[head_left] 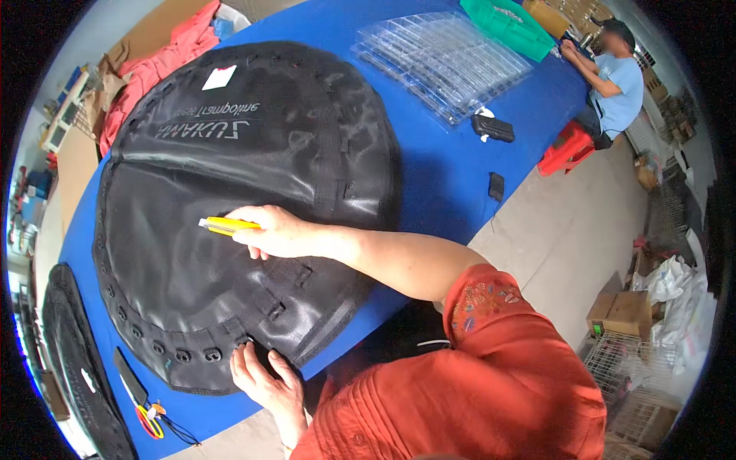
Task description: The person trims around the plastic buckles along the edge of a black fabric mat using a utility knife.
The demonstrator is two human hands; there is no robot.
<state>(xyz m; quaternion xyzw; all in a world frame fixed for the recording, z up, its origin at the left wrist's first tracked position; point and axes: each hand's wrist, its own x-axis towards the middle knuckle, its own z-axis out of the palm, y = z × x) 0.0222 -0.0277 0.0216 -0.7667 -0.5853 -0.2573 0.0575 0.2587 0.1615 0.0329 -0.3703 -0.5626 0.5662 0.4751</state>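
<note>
A round black trampoline mat (207, 261) with white lettering and a small white label (220, 77) lies on the blue table. Black loops (212, 354) run along its rim band. Above the middle of the mat, my right hand (276, 232) is closed around a yellow utility knife (230, 225), its tip pointing left. My left hand (266, 381) rests on the mat's near edge beside the loops, thumb and fingers apart. Whether it pinches the edge is hard to see.
Another folded black mat (80, 368) lies at the left, near scissors (149, 422) and a black strip (130, 376). Clear plastic trays (437, 61), a green bin (510, 27) and a black case (493, 128) are farther off. A person (613, 84) sits at the far right on a red stool (566, 149).
</note>
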